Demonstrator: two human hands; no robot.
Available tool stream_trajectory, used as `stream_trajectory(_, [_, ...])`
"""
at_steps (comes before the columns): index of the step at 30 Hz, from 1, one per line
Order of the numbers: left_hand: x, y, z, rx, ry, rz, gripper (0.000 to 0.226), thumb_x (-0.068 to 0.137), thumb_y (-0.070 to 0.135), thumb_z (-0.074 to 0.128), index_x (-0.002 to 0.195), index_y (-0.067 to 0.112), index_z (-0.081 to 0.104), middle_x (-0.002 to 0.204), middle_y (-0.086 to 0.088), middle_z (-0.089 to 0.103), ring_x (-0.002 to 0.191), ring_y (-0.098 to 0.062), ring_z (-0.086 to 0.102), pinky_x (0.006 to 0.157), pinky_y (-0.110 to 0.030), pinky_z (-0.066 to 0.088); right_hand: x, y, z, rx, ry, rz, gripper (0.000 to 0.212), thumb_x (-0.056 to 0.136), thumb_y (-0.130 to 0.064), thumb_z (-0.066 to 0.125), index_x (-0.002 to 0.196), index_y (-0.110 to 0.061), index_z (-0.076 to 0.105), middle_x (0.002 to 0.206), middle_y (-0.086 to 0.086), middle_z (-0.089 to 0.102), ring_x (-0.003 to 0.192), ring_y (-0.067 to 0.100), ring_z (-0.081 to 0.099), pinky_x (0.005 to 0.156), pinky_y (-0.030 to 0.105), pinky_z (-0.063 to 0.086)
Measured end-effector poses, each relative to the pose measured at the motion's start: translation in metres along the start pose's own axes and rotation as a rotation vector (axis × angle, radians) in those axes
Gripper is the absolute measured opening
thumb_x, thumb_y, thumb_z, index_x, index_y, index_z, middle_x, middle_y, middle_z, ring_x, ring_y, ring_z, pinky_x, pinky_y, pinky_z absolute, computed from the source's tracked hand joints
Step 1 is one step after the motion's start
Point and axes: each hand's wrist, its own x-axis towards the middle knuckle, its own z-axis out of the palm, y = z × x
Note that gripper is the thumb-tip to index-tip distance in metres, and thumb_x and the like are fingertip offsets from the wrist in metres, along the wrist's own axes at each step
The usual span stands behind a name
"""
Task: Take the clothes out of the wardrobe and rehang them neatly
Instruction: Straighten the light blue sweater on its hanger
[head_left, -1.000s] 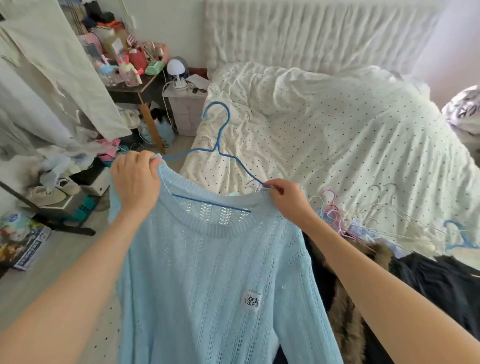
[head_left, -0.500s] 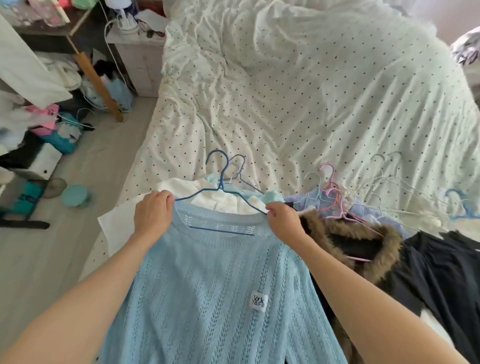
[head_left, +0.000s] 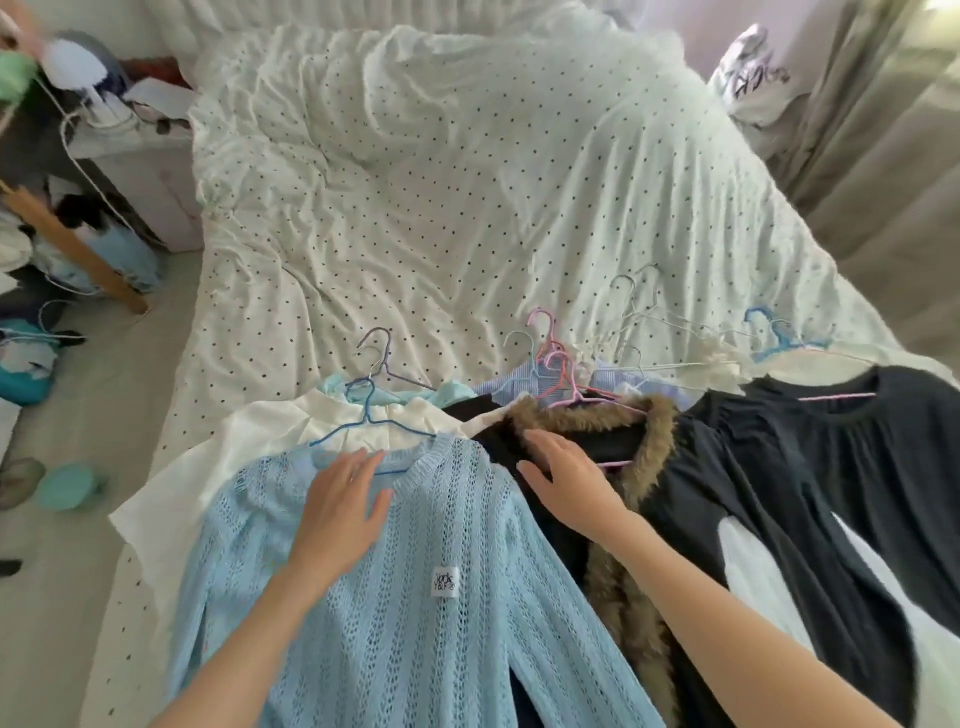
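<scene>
Now the left hand (head_left: 343, 499) lies flat, fingers straight, on the blue sweater (head_left: 395, 597). Right hand (head_left: 566, 483), loose and holding nothing, hovers over the fur-collared coat (head_left: 654, 431). Best smooth outward from the neckline.

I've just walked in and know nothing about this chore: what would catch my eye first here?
Probably the light blue knit sweater on its blue hanger, lying at the near edge of the bed, with the left hand resting flat on its neckline. Beside it, the right hand hovers open over a black coat with a brown fur collar. Behind them stretches the polka-dot bedsheet, with a row of hangered clothes along its near edge.
</scene>
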Motion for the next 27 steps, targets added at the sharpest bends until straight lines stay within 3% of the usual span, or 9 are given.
stream_trajectory(4, [-0.023, 0.094, 0.009, -0.005, -0.069, 0.168, 0.071, 0.084, 0.053, 0.016, 0.134, 0.014, 0.048, 0.141, -0.008, 0.043, 0.135, -0.028, 0.033, 0.112, -0.035, 0.016, -0.092, 0.042, -0.021, 0.053, 0.103, 0.125, 0.051, 0.096, -0.039, 0.044, 0.143, -0.021, 0.034, 0.148, -0.002, 0.036, 0.135, 0.014, 0.033, 0.111, 0.026, 0.025])
stream_trajectory(7, [-0.049, 0.167, 0.027, -0.023, -0.082, 0.311, 0.071, 0.083, 0.052, 0.015, 0.134, 0.015, 0.048, 0.142, -0.009, 0.042, 0.136, -0.027, 0.032, 0.112, -0.032, 0.013, -0.173, 0.085, -0.033, 0.054, 0.192, 0.229, 0.052, 0.096, -0.042, 0.042, 0.144, -0.025, 0.03, 0.151, -0.004, 0.031, 0.139, 0.013, 0.026, 0.112, 0.026, 0.019])
stream_trajectory(10, [-0.075, 0.233, 0.045, -0.032, -0.131, 0.407, 0.076, 0.08, 0.056, 0.007, 0.14, 0.021, 0.038, 0.149, -0.002, 0.031, 0.141, -0.02, 0.018, 0.113, -0.032, 0.007, -0.248, 0.128, -0.051, 0.045, 0.294, 0.299, 0.055, 0.096, -0.041, 0.044, 0.145, -0.024, 0.027, 0.152, -0.004, 0.027, 0.141, 0.013, 0.021, 0.115, 0.027, 0.015])
stream_trajectory(13, [-0.107, 0.297, 0.057, -0.022, -0.11, 0.482, 0.059, 0.09, 0.047, 0.025, 0.138, 0.018, 0.042, 0.146, -0.005, 0.036, 0.14, -0.022, 0.022, 0.114, -0.038, 0.014, -0.325, 0.165, -0.065, 0.052, 0.408, 0.354, 0.056, 0.095, -0.04, 0.045, 0.145, -0.023, 0.028, 0.153, -0.001, 0.025, 0.142, 0.014, 0.019, 0.117, 0.036, 0.017])
stream_trajectory(15, [-0.135, 0.338, 0.069, -0.019, -0.091, 0.568, 0.048, 0.092, 0.038, 0.039, 0.133, 0.015, 0.048, 0.14, -0.008, 0.045, 0.136, -0.025, 0.032, 0.111, -0.042, 0.023, -0.381, 0.184, -0.069, 0.072, 0.473, 0.398, 0.056, 0.094, -0.038, 0.049, 0.144, -0.02, 0.031, 0.151, 0.001, 0.029, 0.141, 0.017, 0.021, 0.116, 0.034, 0.017])
stream_trajectory(19, [-0.193, 0.427, 0.1, -0.044, -0.147, 0.725, 0.059, 0.086, 0.046, 0.029, 0.127, 0.011, 0.054, 0.131, -0.013, 0.053, 0.127, -0.031, 0.044, 0.104, -0.047, 0.034, -0.492, 0.225, -0.078, 0.072, 0.583, 0.504, 0.054, 0.094, -0.031, 0.053, 0.143, -0.015, 0.035, 0.148, 0.005, 0.034, 0.139, 0.02, 0.026, 0.115, 0.036, 0.018])
stream_trajectory(23, [-0.235, 0.54, 0.127, -0.093, -0.172, 0.974, 0.055, 0.087, 0.041, 0.034, 0.123, 0.006, 0.057, 0.125, -0.017, 0.057, 0.121, -0.036, 0.05, 0.098, -0.052, 0.042, -0.585, 0.261, -0.09, 0.036, 0.668, 0.661, 0.056, 0.094, -0.034, 0.05, 0.144, -0.017, 0.032, 0.15, 0.003, 0.03, 0.141, 0.018, 0.022, 0.116, 0.038, 0.014])
stream_trajectory(27, [-0.286, 0.651, 0.14, -0.165, -0.163, 1.239, 0.05, 0.087, 0.036, 0.037, 0.123, 0.007, 0.056, 0.125, -0.015, 0.057, 0.122, -0.032, 0.047, 0.1, -0.05, 0.041, -0.663, 0.284, -0.103, 0.031, 0.802, 0.821, 0.057, 0.094, -0.034, 0.052, 0.144, -0.016, 0.031, 0.151, 0.005, 0.03, 0.142, 0.019, 0.021, 0.117, 0.04, 0.014])
